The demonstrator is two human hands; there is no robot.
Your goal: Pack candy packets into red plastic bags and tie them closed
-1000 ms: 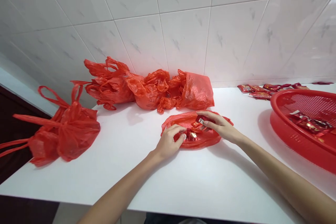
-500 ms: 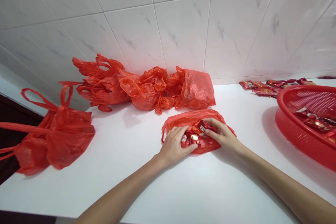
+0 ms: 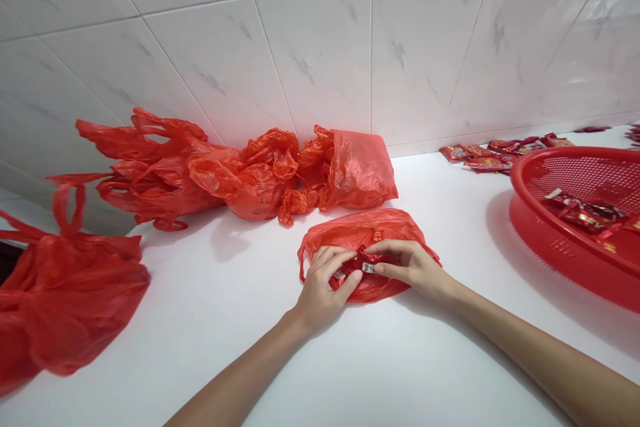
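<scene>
A red plastic bag point(image 3: 400, 223) lies flat on the white table in front of me, with small red foil-wrapped candies point(image 3: 345, 271) on it. My left hand point(image 3: 323, 290) curves around these candies from the left, thumb and fingers closed about them. Coming in from the right, my right hand point(image 3: 413, 268) pinches a red-wrapped candy with a white label point(image 3: 369, 268) between thumb and fingers. The two hands' fingertips are close together over the bag. Part of the candies is hidden under my left fingers.
Several filled red bags point(image 3: 260, 177) stand along the tiled wall point(image 3: 320, 60). More red bags point(image 3: 80, 293) sit at the left edge. At the right is a red perforated basket point(image 3: 560, 247) holding red packets point(image 3: 583, 217). Other red packets point(image 3: 490, 160) lie behind it.
My right hand has brought its candy left and down, close to my left hand. My left fingers have drawn in around the candies. The camera view has shifted rightward.
</scene>
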